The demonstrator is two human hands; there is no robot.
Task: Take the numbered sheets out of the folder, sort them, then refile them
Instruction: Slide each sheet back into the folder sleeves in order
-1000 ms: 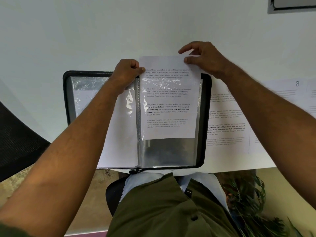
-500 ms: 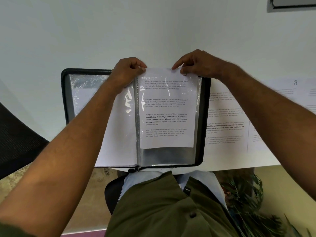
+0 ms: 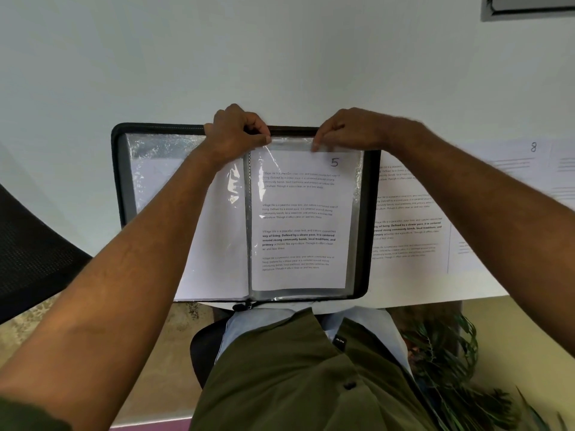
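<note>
We work seated at the table [image 3: 311, 57], the folder [image 3: 371, 213] lying open just past our lap, its near edge at the table's edge.

Sheet 5 [image 3: 298, 219] sits fully inside the right-hand sleeve [image 3: 357, 188], below both hands; its bottom edge lies close to the sleeve's bottom, so we judge it seated. The left-hand sleeve [image 3: 161, 169], under and left of our left forearm, holds a sheet showing its blank back.

At the far end, both hands meet the sleeve's open top. Left hand [image 3: 238, 132]: fingers curled, thumb and forefinger pinching the plastic at its top left corner, beside the spine. Right hand [image 3: 348, 129]: fingers curled, tips pressed together on the top edge of the plastic, just above and left of the "5". We judge this two-point hold keeps the mouth taut and flat so the paper settles without buckling; the plastic is thin and glossy, and will likely cling or crease if let go unevenly.

Right of the right forearm, loose sheets [image 3: 410, 219] lie on the table, touching or overlapping the folder's edge; further right, under the forearm, is a sheet marked 8 [image 3: 533, 147]. These look yet to be filed, so refiling is mid-way.
</note>
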